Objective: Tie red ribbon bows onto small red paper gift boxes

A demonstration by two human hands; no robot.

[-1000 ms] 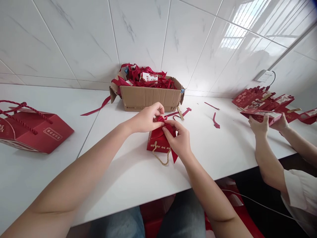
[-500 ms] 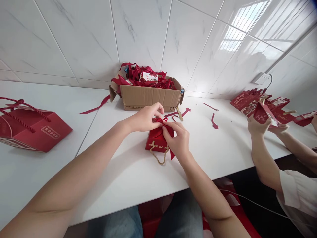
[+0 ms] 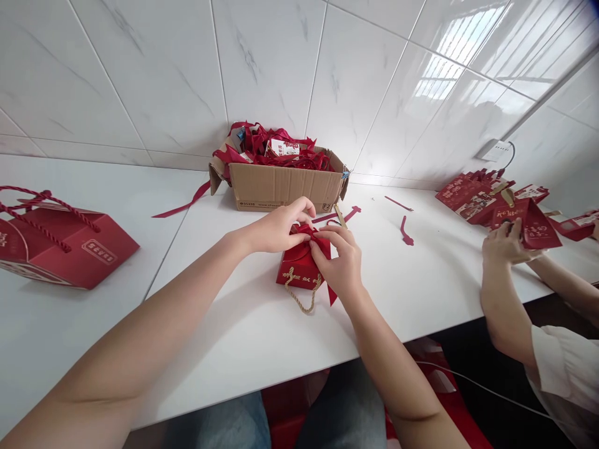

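A small red gift box (image 3: 294,274) with gold lettering and a gold rope handle (image 3: 299,303) stands on the white table in front of me. Red ribbon (image 3: 305,233) is bunched into a bow or knot on its top. My left hand (image 3: 285,229) pinches the ribbon from the left, its thumb and fingers closed at the knot. From the right, my right hand (image 3: 340,249) pinches the same ribbon between thumb and forefinger. One ribbon tail (image 3: 332,295) hangs down the box's right side, under my right hand.
Behind the gift box stands a cardboard box (image 3: 285,187) heaped with red ribbons. A larger red gift bag (image 3: 79,243) sits at left. Ribbon scraps (image 3: 406,232) lie about the table (image 3: 224,349). At right, a co-worker's hands (image 3: 508,243) hold a red box beside several others.
My hands stay at the knot, with my right hand shifted slightly to the right. The co-worker has turned and lowered the red box they hold.
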